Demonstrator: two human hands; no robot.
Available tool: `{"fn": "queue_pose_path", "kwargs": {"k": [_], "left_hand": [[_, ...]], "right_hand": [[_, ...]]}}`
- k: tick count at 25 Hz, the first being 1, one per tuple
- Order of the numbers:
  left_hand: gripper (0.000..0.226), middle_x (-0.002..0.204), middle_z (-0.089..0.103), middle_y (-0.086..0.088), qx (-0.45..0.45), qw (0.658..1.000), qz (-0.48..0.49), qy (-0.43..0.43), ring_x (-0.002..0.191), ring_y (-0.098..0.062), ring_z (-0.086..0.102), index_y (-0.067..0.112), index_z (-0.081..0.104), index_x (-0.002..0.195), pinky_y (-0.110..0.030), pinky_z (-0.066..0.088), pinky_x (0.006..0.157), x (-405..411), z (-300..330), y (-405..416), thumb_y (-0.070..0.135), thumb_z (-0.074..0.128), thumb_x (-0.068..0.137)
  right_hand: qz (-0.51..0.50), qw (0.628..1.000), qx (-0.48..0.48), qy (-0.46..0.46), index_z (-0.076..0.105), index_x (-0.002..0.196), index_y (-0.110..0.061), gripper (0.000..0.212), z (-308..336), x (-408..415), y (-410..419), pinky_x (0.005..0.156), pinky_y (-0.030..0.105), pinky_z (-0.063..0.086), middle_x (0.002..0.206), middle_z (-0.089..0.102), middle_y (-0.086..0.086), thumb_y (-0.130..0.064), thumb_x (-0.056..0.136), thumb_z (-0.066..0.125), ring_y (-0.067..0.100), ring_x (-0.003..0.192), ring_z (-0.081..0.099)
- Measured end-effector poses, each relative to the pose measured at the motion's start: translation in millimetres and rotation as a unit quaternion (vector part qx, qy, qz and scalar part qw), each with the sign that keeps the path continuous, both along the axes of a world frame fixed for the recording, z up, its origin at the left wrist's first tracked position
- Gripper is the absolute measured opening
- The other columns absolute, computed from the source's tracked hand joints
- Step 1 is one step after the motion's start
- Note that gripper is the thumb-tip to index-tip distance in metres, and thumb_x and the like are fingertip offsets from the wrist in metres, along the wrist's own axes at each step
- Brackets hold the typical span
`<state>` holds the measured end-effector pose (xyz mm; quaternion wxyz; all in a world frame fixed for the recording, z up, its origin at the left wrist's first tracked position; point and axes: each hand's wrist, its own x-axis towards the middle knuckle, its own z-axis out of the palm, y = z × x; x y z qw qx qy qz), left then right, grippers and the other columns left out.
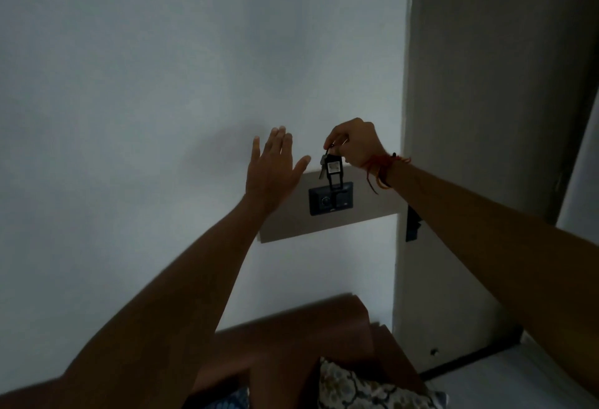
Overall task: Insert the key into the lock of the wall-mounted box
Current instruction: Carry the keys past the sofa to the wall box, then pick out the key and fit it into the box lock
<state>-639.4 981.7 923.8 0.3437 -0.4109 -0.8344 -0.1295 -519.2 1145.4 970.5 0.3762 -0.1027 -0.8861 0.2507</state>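
Keys (pixel 328 167) dangle from pinching right hand (pixel 356 146) fingers above wall box (pixel 331 198) (lock seemingly empty); left hand (pixel 274 170) fingers spread.

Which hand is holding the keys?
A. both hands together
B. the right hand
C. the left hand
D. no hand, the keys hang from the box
B: the right hand pinches the top of the key bunch, which dangles in front of the dark panel on the wall, while the left hand is open and flat with nothing in it.
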Motion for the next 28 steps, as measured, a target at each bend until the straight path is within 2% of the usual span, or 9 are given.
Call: {"fn": "queue_pose_path", "kwargs": {"k": [5, 8, 10, 13, 16, 21, 28], "left_hand": [[0.072, 0.170, 0.024, -0.014, -0.011, 1.000, 0.004, -0.001, 0.160, -0.025, 0.015, 0.006, 0.030, 0.158, -0.053, 0.008, 0.131, -16, -12, 49, 0.056, 0.029, 0.106], [0.074, 0.169, 0.026, -0.015, -0.011, 1.000, 0.017, -0.004, 0.159, -0.025, 0.018, 0.006, 0.030, 0.158, -0.054, 0.010, 0.130, -28, -12, 72, 0.058, 0.029, 0.106], [0.074, 0.168, 0.028, -0.016, -0.004, 1.000, 0.030, -0.005, 0.159, -0.026, 0.020, 0.005, 0.031, 0.157, -0.054, 0.010, 0.130, -37, -17, 85, 0.058, 0.029, 0.105], [0.074, 0.168, 0.027, -0.015, -0.006, 0.998, 0.061, -0.017, 0.159, -0.025, 0.019, 0.006, 0.031, 0.157, -0.053, 0.009, 0.130, -49, -30, 101, 0.058, 0.030, 0.105], [0.075, 0.170, 0.022, -0.014, -0.008, 0.995, 0.084, -0.048, 0.160, -0.025, 0.015, 0.007, 0.027, 0.159, -0.054, 0.010, 0.130, -58, -49, 113, 0.058, 0.031, 0.105], [0.079, 0.172, 0.016, -0.014, -0.021, 0.991, 0.106, -0.081, 0.161, -0.025, 0.011, 0.007, 0.018, 0.161, -0.053, 0.012, 0.130, -65, -82, 128, 0.059, 0.033, 0.104], [0.080, 0.172, 0.012, -0.013, -0.041, 0.985, 0.140, -0.093, 0.161, -0.026, 0.009, 0.008, 0.014, 0.162, -0.053, 0.012, 0.131, -76, -96, 136, 0.059, 0.033, 0.104]], "right_hand": [[0.012, 1.000, -0.003, -0.005, 0.077, 0.085, -0.005, 0.012, -13, -24, 49, 0.070, 0.022, 0.055, 0.086, 0.077, 0.017, -0.001, 0.074, 0.075, 0.018, 0.077, 0.069], [0.026, 0.999, -0.007, -0.019, 0.077, 0.084, -0.005, 0.012, -15, -43, 78, 0.063, 0.012, 0.048, 0.084, 0.077, 0.017, 0.000, 0.074, 0.075, 0.019, 0.076, 0.070], [0.038, 0.999, -0.005, -0.022, 0.077, 0.082, -0.005, 0.012, -19, -57, 96, 0.062, 0.013, 0.049, 0.083, 0.077, 0.017, 0.001, 0.073, 0.075, 0.021, 0.076, 0.071], [0.063, 0.998, -0.001, -0.024, 0.078, 0.080, -0.005, 0.013, -31, -80, 123, 0.070, 0.028, 0.058, 0.082, 0.076, 0.018, 0.002, 0.068, 0.075, 0.026, 0.078, 0.072], [0.078, 0.996, -0.003, -0.039, 0.078, 0.079, -0.003, 0.014, -54, -100, 148, 0.076, 0.039, 0.061, 0.078, 0.076, 0.020, 0.003, 0.067, 0.074, 0.029, 0.078, 0.071], [0.099, 0.995, -0.010, -0.029, 0.077, 0.078, -0.003, 0.013, -90, -125, 177, 0.078, 0.038, 0.060, 0.083, 0.076, 0.019, 0.005, 0.072, 0.069, 0.031, 0.081, 0.070], [0.126, 0.991, -0.037, 0.003, 0.075, 0.080, -0.003, 0.015, -106, -151, 193, 0.083, 0.034, 0.056, 0.090, 0.074, 0.019, 0.007, 0.072, 0.067, 0.030, 0.086, 0.068]]}}
